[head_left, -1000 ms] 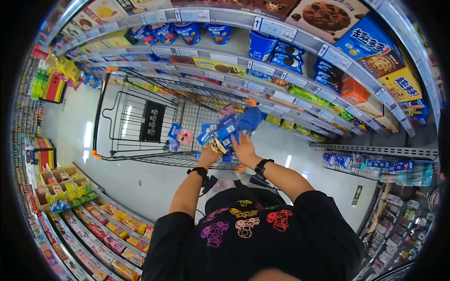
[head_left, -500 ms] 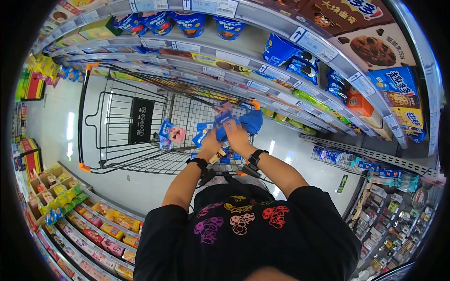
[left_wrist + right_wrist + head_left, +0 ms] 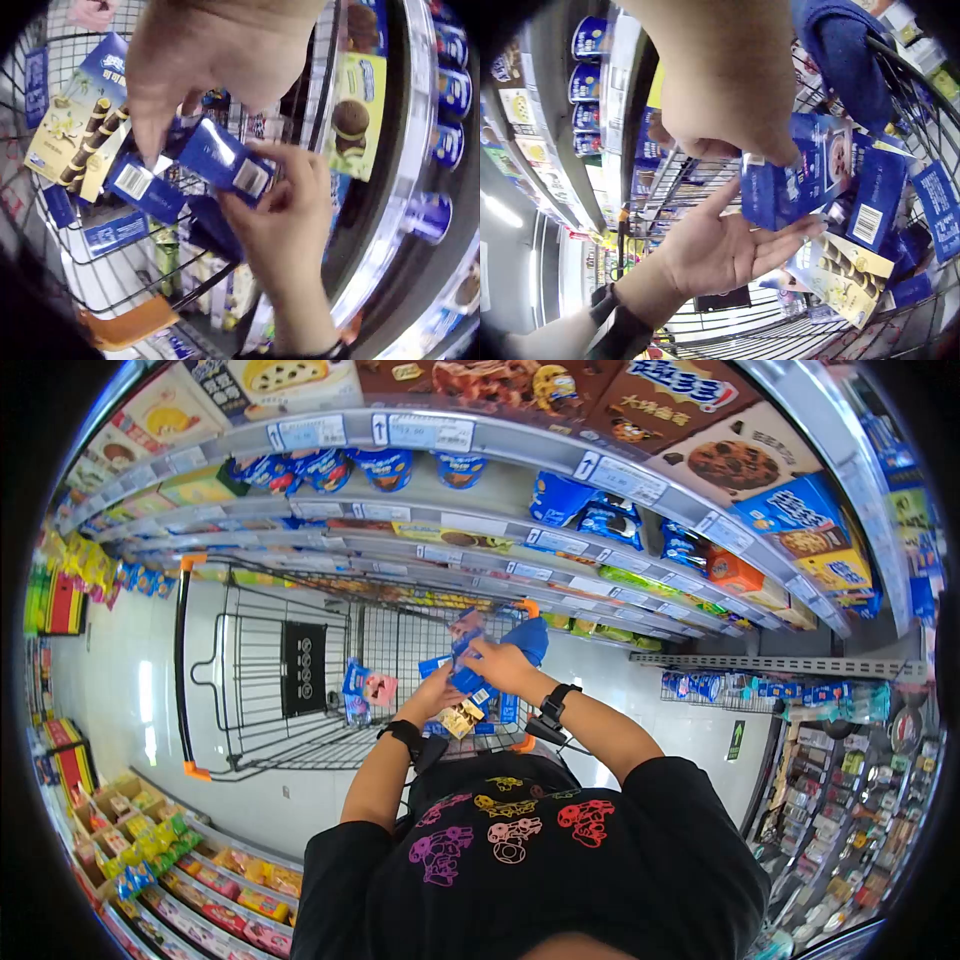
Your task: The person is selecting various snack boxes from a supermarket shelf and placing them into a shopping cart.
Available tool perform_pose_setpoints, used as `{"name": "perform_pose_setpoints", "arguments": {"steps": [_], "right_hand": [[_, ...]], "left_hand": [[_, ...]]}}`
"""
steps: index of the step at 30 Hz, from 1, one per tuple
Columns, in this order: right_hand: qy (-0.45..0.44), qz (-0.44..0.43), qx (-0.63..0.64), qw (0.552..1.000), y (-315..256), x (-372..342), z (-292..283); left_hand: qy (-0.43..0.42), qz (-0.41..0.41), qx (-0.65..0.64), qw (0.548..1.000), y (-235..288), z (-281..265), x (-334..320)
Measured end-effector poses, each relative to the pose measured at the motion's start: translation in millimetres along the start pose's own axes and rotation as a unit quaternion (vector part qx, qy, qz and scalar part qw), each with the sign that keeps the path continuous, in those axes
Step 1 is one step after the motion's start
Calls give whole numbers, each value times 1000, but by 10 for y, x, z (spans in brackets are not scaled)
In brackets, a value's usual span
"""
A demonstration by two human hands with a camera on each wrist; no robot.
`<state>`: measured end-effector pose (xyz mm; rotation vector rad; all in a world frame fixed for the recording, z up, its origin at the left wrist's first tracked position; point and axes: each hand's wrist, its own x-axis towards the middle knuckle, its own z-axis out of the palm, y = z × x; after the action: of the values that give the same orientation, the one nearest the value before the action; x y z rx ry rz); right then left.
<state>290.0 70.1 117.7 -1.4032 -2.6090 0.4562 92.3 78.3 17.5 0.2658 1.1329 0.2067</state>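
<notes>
My right hand (image 3: 505, 665) pinches a blue box (image 3: 780, 191) between thumb and fingers, over one end of the shopping cart; the box's barcode end faces up in the left wrist view. Beside it, my left hand (image 3: 428, 697) has its palm turned up and fingers extended, close under the box in the right wrist view. Below the hands lie a cream box with wafer rolls (image 3: 851, 277) and another blue box with a barcode (image 3: 868, 199). A dark blue cloth item (image 3: 527, 640) hangs at the cart's end.
The wire cart's dark handle (image 3: 183, 660) is at the left, and a pink-and-blue pack (image 3: 378, 690) lies inside. Snack shelves (image 3: 500, 510) run along the cart's far side. Lower shelves (image 3: 215, 895) stand at lower left, with a hanging-goods display (image 3: 840, 810) at right.
My right hand's fingers, flat over the boxes earlier, now pinch one blue box. My left hand has opened out beside it, and more of the cream box shows.
</notes>
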Motion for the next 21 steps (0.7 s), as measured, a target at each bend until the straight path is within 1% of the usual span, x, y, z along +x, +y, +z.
{"name": "perform_pose_setpoints", "arguments": {"steps": [1, 2, 4, 5, 6, 7, 8, 9, 10, 12, 13, 16, 19, 20, 21], "right_hand": [[42, -30, 14, 999, -29, -6, -74], [21, -50, 39, 998, -97, 17, -272], [76, -73, 34, 994, -157, 13, -353], [100, -86, 33, 991, -188, -15, -366], [98, -57, 34, 993, -183, -56, -306], [121, -16, 34, 992, -195, -98, -332], [145, 22, 35, 989, -202, -138, -364], [169, 59, 39, 983, -205, -176, -390], [173, 98, 41, 979, -138, -269, -364], [127, 167, -71, 975, -31, -442, -285], [102, 200, -127, 966, 23, -516, -241], [49, 171, -163, 971, 201, -625, -81], [35, 175, -107, 978, 412, -534, 94], [34, 185, -90, 978, 427, -506, 92], [33, 197, -71, 977, 431, -477, 102]], "left_hand": [[-24, -18, -40, 999, 98, -40, -65], [-55, -23, -72, 996, 220, -79, -93], [-116, -37, -137, 983, 429, -120, -137], [-112, -27, -139, 984, 518, -103, -180], [-107, -17, -142, 984, 600, -87, -229], [-100, -5, -146, 984, 672, -60, -289], [-98, 25, -155, 983, 722, 4, -369], [-82, 46, -141, 986, 730, 15, -380], [-65, 68, -127, 987, 713, 2, -381], [-35, 100, -115, 988, 681, 9, -441], [-35, 118, -113, 986, 681, 41, -507], [-27, 173, -109, 978, 651, 179, -754], [19, 241, -63, 968, 677, 462, -1053], [0, 266, -52, 962, 684, 585, -1172], [8, 293, -29, 956, 669, 641, -1186]]}}
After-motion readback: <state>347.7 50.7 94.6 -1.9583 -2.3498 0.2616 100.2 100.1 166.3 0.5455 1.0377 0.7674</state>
